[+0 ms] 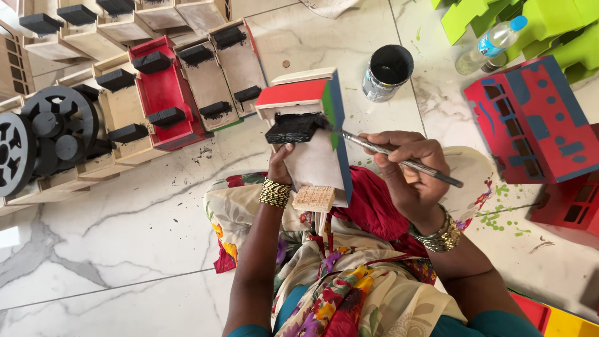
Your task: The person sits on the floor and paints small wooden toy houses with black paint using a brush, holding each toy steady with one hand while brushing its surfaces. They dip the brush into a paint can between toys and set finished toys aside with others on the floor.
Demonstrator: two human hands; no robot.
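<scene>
A small wooden toy body (315,140) with red, green and blue sides rests on my lap, bottom side up. My left hand (279,163) grips its left edge from below. A black-painted block (293,127) sits on its pale underside. My right hand (405,165) holds a thin metal-handled brush (399,160) like a pen. The brush tip touches the right end of the black block.
A tin of black paint (387,72) stands on the marble floor beyond the toy. Several unpainted wooden toy bodies with black blocks (165,81) lie at the upper left, beside black wheels (43,134). A plastic bottle (490,45), green pieces (549,25) and a red-blue painted toy (533,122) sit at right.
</scene>
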